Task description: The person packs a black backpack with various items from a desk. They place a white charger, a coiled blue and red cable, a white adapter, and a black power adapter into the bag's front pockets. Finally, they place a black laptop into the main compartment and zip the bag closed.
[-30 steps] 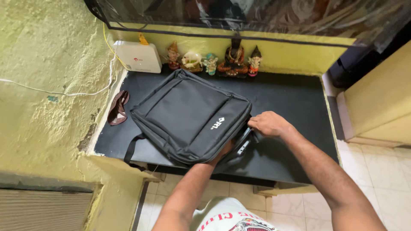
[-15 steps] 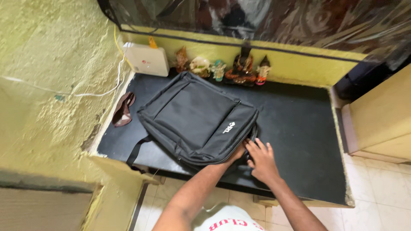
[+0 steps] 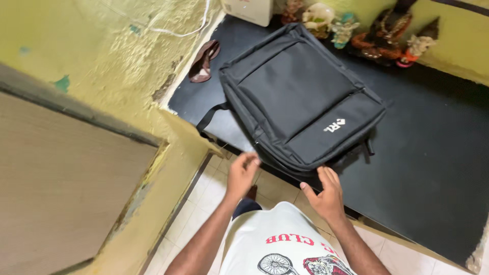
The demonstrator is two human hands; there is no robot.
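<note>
My left hand (image 3: pixel 241 173) hangs loosely open at the near edge of the black backpack (image 3: pixel 300 99), fingers curled a little, gripping nothing; I cannot tell if the fingertips brush the fabric. My right hand (image 3: pixel 324 193) is spread open, palm toward the bag's lower corner, just beside it and empty. The backpack lies flat and slanted on the dark, smooth desk (image 3: pixel 438 153), woven nylon with stitched panels and a strap hanging off the front edge. Behind it stand small painted figurines (image 3: pixel 377 30). A brown, glossy scrap (image 3: pixel 204 61) lies by the rough yellow wall (image 3: pixel 102 56).
</note>
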